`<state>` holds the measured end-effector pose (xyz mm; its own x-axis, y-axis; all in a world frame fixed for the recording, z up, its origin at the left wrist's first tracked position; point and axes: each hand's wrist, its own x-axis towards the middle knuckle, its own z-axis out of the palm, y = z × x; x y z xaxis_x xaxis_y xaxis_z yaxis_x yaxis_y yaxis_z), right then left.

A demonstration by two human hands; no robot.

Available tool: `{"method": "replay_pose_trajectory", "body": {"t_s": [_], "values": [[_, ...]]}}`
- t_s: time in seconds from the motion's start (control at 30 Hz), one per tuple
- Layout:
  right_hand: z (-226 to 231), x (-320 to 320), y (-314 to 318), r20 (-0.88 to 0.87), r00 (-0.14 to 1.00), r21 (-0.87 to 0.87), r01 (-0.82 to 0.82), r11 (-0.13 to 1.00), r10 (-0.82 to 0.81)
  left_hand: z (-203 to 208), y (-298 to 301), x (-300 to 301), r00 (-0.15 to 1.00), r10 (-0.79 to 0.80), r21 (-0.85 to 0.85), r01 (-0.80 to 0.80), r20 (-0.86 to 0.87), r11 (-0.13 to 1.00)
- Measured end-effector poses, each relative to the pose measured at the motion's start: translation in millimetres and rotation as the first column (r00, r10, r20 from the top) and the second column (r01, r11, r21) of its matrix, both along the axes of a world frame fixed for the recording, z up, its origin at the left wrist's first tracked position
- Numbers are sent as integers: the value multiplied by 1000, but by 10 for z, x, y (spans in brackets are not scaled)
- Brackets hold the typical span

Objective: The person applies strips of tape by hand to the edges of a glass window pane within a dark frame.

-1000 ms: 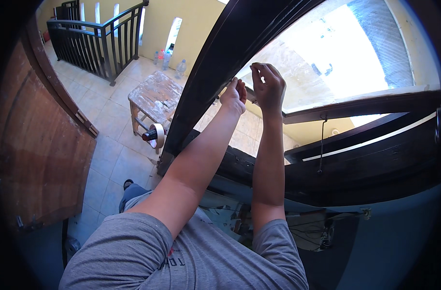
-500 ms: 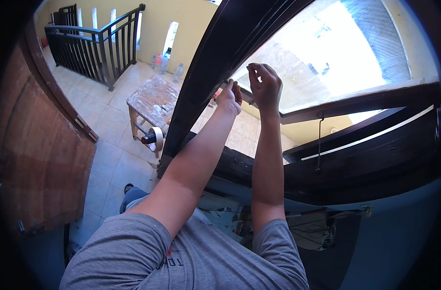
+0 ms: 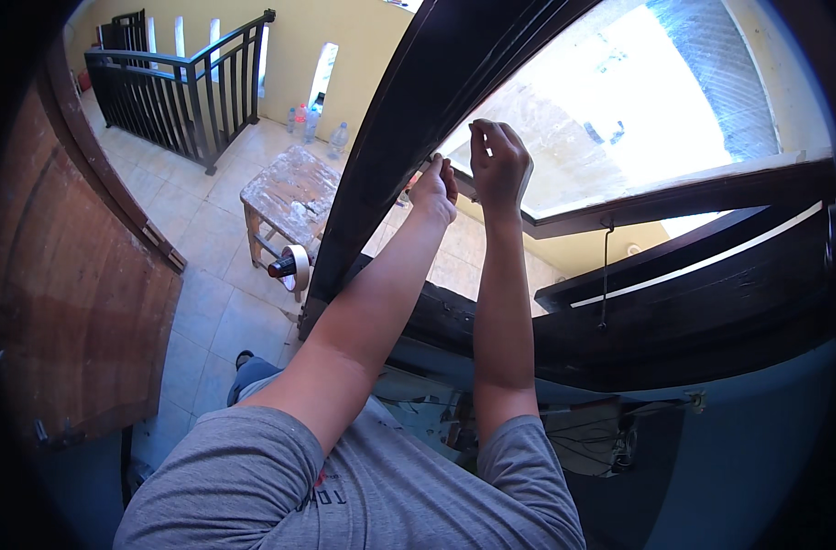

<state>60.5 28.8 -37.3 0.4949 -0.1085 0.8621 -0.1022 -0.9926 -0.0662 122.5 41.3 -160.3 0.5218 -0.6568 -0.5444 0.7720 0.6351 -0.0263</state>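
Note:
Both arms reach up to a dark wooden window frame (image 3: pixel 395 119). My left hand (image 3: pixel 433 191) is at the frame's inner edge, fingers curled in with thumb and forefinger together; whatever lies between them is hidden. Just right of it, my right hand (image 3: pixel 502 165) is raised in front of the glass pane (image 3: pixel 564 151), its fingertips pinched together. Anything in that pinch is too small to make out. The pane sits in a dark sash (image 3: pixel 674 197) that stands swung outward. A thin metal hook (image 3: pixel 606 275) hangs from the sash's lower rail.
Beyond the frame stands a paint-spattered wooden stool (image 3: pixel 289 191). A roll of tape (image 3: pixel 299 266) is near its front leg. Plastic bottles (image 3: pixel 337 139) line the yellow wall, near a black railing (image 3: pixel 193 101). At left is a brown wooden door (image 3: pixel 88 275). Cables (image 3: pixel 587 440) lie below the sill.
My right hand has shifted slightly left, still pinched. The sash's lower corner has moved slightly left and up. My left hand stays almost in place at the frame.

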Motion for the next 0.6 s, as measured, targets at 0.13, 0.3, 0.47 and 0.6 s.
{"method": "replay_pose_trajectory", "body": {"t_s": [0.13,0.3,0.47,0.6], "values": [[-24,46,73,22,999,-86,26,996,-24,-76,-35,66,999,-32,22,31,36,999],[-86,70,76,54,997,-152,65,986,-57,-108,-112,41,999,-10,16,9,36,1000],[-154,74,84,72,994,-163,98,982,-87,-156,-182,48,1000,-5,-24,5,12,1000],[-186,93,99,83,993,-176,93,980,-80,-247,-246,98,999,-26,-54,28,42,998]]}}
